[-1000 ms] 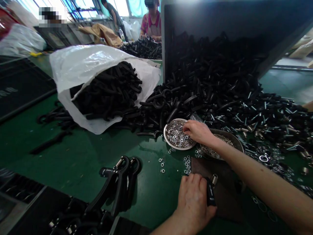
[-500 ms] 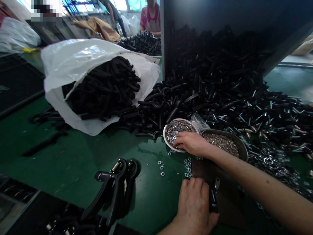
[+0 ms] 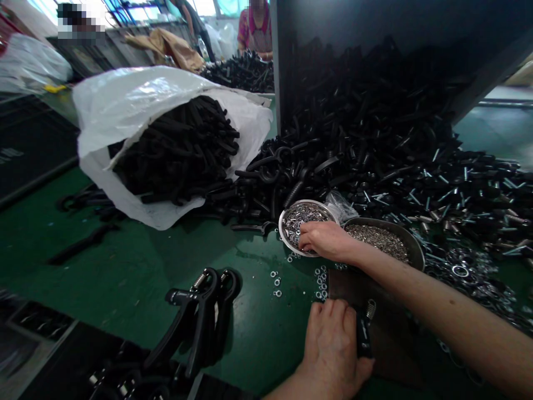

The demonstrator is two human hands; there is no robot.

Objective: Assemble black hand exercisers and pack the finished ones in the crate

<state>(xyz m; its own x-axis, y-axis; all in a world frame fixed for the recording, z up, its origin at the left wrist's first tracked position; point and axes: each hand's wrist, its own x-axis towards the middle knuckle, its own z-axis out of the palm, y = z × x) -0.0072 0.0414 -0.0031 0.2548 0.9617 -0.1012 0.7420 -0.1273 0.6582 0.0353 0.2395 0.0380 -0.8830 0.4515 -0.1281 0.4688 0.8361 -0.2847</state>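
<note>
Black piece with a coil spring (image 3: 363,336) lies low in the view, right of centre, above a dark brown sheet on the green table (image 3: 258,344). The left hand (image 3: 333,339) is closed round it, fingers curled and back of the hand up, with the piece showing on the thumb side and the spring standing out beyond. At lower left, black spring-fitted handles (image 3: 204,316) stand beside a dark crate (image 3: 54,364). Just past the left hand's knuckles lies a cluster of small metal rings (image 3: 318,281), with three more rings (image 3: 277,283) to its left. Farther on, the right hand (image 3: 325,239) reaches over a round metal dish (image 3: 283,238), its fingers bent close together down at the small metal bits inside; whether they pinch one I cannot tell. Under that forearm, partly hidden, is an oval tray (image 3: 417,250) of tiny metal pieces. Behind the dishes spreads a heap of black parts (image 3: 441,189), running back into a big tipped bin (image 3: 375,28). Left of it a white bag (image 3: 137,100) gapes, full of black handles. Farthest off, a person in a pink top (image 3: 262,36) sits behind another black pile
</note>
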